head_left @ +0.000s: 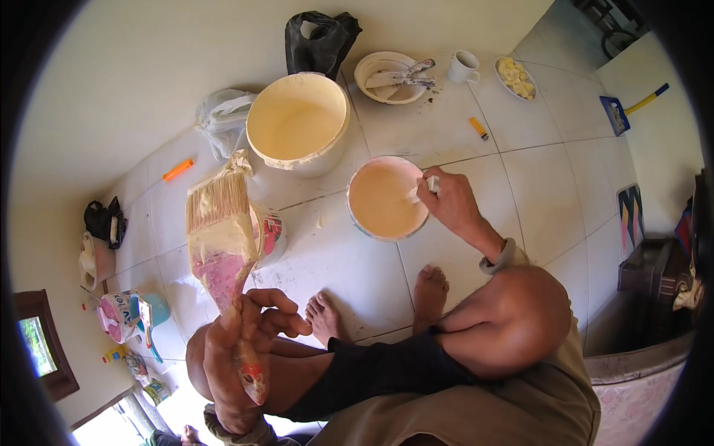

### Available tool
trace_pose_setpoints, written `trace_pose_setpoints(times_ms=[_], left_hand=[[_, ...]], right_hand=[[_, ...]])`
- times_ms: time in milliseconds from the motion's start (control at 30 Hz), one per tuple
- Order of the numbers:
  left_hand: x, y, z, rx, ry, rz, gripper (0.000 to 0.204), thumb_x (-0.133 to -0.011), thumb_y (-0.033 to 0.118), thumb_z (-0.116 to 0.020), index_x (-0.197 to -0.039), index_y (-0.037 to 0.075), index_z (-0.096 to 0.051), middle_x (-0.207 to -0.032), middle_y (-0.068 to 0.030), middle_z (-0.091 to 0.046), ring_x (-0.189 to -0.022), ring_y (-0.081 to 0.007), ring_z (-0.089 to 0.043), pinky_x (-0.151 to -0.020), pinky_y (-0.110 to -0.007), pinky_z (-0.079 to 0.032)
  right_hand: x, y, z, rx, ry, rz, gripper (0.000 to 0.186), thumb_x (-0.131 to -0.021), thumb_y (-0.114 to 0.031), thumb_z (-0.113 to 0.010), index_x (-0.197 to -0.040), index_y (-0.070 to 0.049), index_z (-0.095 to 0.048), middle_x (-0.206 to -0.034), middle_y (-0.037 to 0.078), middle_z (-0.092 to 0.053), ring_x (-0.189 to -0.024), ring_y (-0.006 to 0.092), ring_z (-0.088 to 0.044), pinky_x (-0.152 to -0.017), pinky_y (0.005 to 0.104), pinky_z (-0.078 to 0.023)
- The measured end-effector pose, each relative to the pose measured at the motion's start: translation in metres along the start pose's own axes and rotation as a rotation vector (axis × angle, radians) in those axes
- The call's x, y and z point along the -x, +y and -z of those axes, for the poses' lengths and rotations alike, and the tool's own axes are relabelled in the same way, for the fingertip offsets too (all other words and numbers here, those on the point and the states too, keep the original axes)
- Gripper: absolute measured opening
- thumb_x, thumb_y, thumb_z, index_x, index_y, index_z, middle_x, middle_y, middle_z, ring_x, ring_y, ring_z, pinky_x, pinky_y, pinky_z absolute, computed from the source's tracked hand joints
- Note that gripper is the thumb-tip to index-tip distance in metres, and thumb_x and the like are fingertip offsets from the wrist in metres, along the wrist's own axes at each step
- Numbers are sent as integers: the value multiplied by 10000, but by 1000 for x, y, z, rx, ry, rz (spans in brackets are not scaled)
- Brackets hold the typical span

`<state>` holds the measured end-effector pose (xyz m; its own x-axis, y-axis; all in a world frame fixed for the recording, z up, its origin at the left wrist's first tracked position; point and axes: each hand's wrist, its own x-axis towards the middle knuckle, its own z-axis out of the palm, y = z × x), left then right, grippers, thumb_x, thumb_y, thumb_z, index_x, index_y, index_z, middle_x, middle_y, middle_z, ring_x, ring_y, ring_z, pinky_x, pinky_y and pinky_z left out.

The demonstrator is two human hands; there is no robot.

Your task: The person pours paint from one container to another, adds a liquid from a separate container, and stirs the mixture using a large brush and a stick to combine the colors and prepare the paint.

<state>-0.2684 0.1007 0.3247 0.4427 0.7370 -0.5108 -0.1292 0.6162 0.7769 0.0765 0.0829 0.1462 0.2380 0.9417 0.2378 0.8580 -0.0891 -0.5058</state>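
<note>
Brush [222, 230], wide and paint-caked, is gripped upright in the left hand [239, 349]. Right hand [450, 202] pinches a pale scrap at the rim of the small paint tub [387, 199] on the floor. Judged: preparation underway; brush not yet dipped.

Looking like a room in a home, mid paint job: pale floor tiles [476, 193] spreading across the frame, a large cream paint bucket [297, 123] sitting at upper centre, a smaller pail of paint [385, 199] lying in the middle. Showing domestic signs too: a white mug [464, 67] and plate of food [516, 77] resting at upper right, a wooden-framed window [41, 346] glowing at lower left.
</note>
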Motion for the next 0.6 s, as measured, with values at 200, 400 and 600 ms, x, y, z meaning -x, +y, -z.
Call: trace_pose_setpoints(times_ms=[200, 400, 600], left_hand=[[-2, -8, 9, 22, -7, -89, 463, -935, 458, -459, -895, 1, -517, -1061, -201, -560, -925, -323, -625, -801, -471, -534], [0, -5, 7, 0, 14, -67, 428, -944, 448, -447, -823, 39, -480, -1069, -209, -555, -929, -335, -626, -816, -470, -535], [-6, -4, 0, 1, -57, -38, 482, -926, 487, -463, -884, 8, -505, -1079, -194, -559, -948, -313, -628, -790, -503, -554]], right_hand=[[-9, -15, 1, -365, -72, -282, 210, -919, -172, -627, -934, 37, -647, -505, 57, -572, -443, 128, -591, -430, 270, -459], [-2, -13, -4, -343, -120, -214, 220, -918, -171, -624, -955, 45, -638, -514, 79, -580, -455, 139, -614, -434, 270, -467], [5, -2, -3, -24, -20, -26, 221, -882, -171, -643, -897, 49, -629, -508, 146, -588, -429, 226, -613, -445, 329, -472]])
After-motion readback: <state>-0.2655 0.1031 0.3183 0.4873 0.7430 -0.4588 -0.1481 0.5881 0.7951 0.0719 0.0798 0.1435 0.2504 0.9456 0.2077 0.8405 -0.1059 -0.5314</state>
